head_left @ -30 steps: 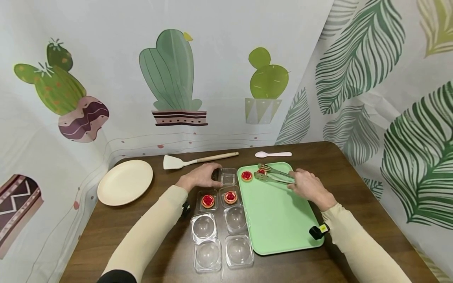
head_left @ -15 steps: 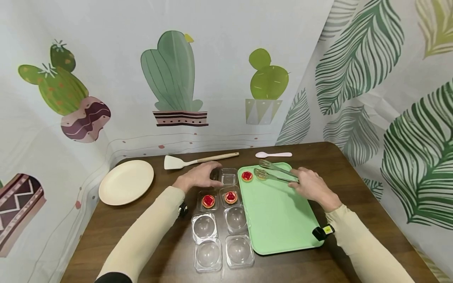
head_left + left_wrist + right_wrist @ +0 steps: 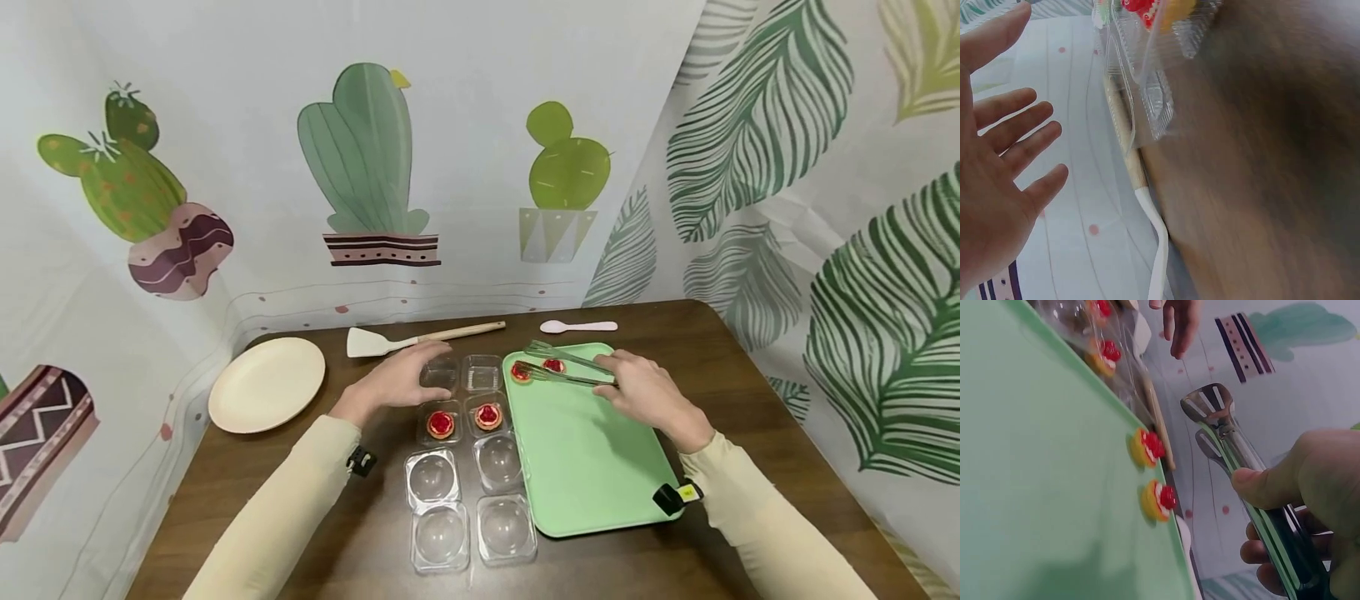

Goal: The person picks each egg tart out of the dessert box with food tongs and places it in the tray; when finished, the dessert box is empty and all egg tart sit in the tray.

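Note:
My right hand (image 3: 648, 392) holds metal tongs (image 3: 573, 377) over the back left of a green tray (image 3: 592, 475). Their tips are apart and empty, passing partly in front of one red-topped tart (image 3: 519, 372); another tart (image 3: 554, 365) sits just to its right. In the right wrist view, the tongs (image 3: 1235, 444) hang above the tray, clear of both tarts. My left hand (image 3: 393, 383) is beside the clear plastic container (image 3: 482, 375), its fingers (image 3: 1016, 125) spread and holding nothing. Two container compartments carry a tart each, left (image 3: 441, 425) and right (image 3: 487, 417).
Domed clear lids (image 3: 506, 529) lie toward the table's front edge. A cream plate (image 3: 266, 387) is at the left. Along the back lie a white spatula (image 3: 367, 343) with a wooden handle and a pale pink spoon (image 3: 577, 327). A patterned cloth hangs behind the table.
My left hand has drawn back leftward from the container, uncovering its back left compartment. The tongs have shifted left, from over the right tart on the tray toward the left one.

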The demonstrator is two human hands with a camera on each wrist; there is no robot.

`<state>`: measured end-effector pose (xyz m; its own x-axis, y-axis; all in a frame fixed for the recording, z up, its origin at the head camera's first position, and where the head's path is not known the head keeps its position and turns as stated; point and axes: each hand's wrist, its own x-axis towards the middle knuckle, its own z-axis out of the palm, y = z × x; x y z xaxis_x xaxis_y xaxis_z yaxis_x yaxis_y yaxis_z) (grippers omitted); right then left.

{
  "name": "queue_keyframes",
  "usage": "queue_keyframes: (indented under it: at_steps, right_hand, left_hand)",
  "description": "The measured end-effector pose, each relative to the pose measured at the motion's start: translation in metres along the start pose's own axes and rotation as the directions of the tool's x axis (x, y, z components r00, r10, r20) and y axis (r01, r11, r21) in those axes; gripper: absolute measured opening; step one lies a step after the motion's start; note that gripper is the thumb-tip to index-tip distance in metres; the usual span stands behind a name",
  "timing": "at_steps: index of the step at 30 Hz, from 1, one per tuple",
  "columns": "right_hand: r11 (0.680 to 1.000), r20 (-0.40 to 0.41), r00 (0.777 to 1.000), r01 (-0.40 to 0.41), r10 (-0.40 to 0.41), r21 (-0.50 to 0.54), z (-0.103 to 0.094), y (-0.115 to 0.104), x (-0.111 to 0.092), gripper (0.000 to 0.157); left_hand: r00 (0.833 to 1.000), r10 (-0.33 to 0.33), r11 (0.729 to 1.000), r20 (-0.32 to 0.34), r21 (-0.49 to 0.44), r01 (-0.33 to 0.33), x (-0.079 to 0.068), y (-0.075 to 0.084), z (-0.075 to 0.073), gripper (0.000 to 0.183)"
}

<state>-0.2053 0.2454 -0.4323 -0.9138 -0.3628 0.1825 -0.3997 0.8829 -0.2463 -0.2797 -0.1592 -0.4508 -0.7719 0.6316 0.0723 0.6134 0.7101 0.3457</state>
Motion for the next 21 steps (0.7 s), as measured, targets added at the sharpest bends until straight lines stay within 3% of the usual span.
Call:
queue_keyframes:
  at_steps: [9, 21]
  right_hand:
    - [0.994, -0.012, 0.994, 0.112, -0.112, -0.018, -0.002, -0.03, 0.006, 0.049]
    - [0.977, 0.039, 0.977, 0.209, -0.207, -0.035, 0.016, -0.067, 0.019, 0.051]
  left_hand:
    - [1.0, -0.006, 1.0, -0.02, -0.004, 0.006, -0.038, 0.007, -0.003, 0.083]
    - [0.999, -0.053, 0.999, -0.003, 0.006, 0.053, -0.071, 0.011, 0.015, 0.081]
